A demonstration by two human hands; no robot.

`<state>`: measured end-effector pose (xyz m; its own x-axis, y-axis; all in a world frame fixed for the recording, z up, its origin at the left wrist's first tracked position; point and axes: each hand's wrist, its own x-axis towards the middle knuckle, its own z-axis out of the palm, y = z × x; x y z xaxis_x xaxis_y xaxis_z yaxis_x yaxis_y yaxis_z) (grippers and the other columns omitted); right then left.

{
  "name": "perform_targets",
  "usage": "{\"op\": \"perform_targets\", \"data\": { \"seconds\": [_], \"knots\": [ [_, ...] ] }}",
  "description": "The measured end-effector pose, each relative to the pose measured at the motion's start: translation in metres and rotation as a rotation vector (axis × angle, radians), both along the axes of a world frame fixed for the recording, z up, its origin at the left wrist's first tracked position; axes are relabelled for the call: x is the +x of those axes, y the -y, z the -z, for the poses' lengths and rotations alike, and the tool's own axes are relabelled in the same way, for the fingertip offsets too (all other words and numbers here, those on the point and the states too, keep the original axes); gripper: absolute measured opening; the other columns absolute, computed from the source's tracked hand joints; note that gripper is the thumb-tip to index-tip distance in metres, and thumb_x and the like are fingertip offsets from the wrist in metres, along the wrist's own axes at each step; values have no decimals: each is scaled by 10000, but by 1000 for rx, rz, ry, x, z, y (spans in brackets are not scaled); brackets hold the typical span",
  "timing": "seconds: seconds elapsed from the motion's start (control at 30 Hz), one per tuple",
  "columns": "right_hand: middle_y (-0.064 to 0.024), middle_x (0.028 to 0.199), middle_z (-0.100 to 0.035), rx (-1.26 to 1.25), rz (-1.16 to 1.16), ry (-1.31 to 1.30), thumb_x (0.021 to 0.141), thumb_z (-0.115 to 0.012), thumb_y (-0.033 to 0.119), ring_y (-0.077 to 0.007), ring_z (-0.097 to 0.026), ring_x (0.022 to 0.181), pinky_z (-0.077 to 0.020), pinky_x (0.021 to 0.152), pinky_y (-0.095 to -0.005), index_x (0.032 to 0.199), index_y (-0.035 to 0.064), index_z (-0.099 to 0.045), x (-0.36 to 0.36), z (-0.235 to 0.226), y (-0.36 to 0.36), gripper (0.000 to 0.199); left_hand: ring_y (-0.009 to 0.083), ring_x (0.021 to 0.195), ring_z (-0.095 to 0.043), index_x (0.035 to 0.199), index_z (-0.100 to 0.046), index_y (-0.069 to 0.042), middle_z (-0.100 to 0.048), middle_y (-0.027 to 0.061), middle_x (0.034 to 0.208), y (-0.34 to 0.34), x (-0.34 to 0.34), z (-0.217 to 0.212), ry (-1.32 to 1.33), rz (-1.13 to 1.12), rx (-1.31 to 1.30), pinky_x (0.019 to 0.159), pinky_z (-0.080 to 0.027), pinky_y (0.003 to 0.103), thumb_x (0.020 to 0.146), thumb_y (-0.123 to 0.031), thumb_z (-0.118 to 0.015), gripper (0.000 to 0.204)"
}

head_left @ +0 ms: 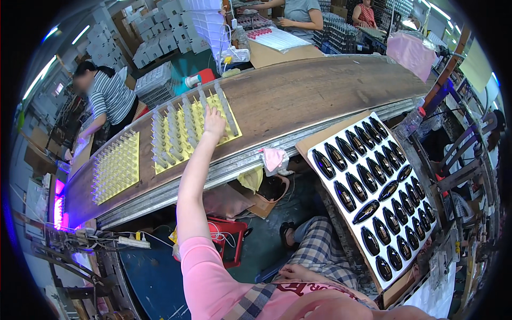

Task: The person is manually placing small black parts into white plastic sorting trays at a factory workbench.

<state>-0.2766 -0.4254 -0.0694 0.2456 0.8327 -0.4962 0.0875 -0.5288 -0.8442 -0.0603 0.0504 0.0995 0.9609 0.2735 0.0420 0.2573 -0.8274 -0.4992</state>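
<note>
My left hand [214, 121] reaches forward over a yellow board [234, 133] that stands on the worktable. Its fingers are closed down at one of the rows of grey pieces [188, 128] on that board. What lies between the fingertips is hidden. To the left, a second yellow board [133, 152] carries many thin upright pegs. My right hand [297, 272] rests low on my checked apron, with loosely curled fingers and nothing visible in them. At my right, a white sheet [341, 200] holds rows of glossy black oval pieces [344, 196].
The long brown worktable [298, 88] has a metal rail along its near edge. A pink cloth [274, 159] hangs there. Below sits a red plastic stool or crate [230, 245]. A purple light [58, 205] glows at the table's left end. Co-workers stand beyond the table.
</note>
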Motion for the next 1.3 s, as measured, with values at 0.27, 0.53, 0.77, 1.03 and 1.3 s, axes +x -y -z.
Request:
{"op": "perform_targets", "data": {
  "seconds": [0.27, 0.53, 0.77, 1.03, 1.3],
  "knots": [
    [-122, 773, -629, -28, -13, -41, 855, -506, 321, -222, -602, 705, -460, 624, -319, 922, 19, -583, 1, -10, -3, 319, 244, 1118, -391, 826, -683, -143, -557, 59, 996, -19, -16, 12, 70, 51, 21, 1031, -133, 492, 539, -522, -692, 476],
    [-82, 748, -626, -97, 33, -162, 873, -484, 275, -139, -582, 626, -463, 572, -265, 985, 9, -555, -2, -17, -3, 297, 227, 1089, -407, 845, -676, -139, -571, 38, 969, -34, -40, 14, 72, 27, 10, 1027, -136, 482, 533, -459, -711, 448],
    [-64, 738, -615, -116, 15, -172, 877, -482, 274, -122, -569, 634, -457, 582, -253, 979, 14, -552, -1, -15, -5, 287, 221, 1082, -406, 835, -682, -143, -574, 33, 945, -47, -55, 16, 69, 43, 16, 1032, -135, 476, 543, -449, -703, 424],
    [-62, 735, -610, -124, 5, -190, 868, -504, 293, -121, -566, 660, -452, 596, -248, 949, 22, -563, -3, -12, -6, 289, 222, 1063, -409, 822, -682, -134, -572, 29, 924, -58, -66, 22, 102, 36, 6, 1032, -150, 473, 534, -457, -700, 433],
    [-76, 806, -605, -25, -2, -175, 862, -521, 303, -132, -548, 742, -434, 644, -260, 949, 14, -566, -1, 4, -2, 305, 220, 1079, -405, 830, -681, -146, -572, 23, 948, -65, -66, 30, 103, 15, 22, 1031, -152, 471, 528, -463, -708, 440]
  ]
}}
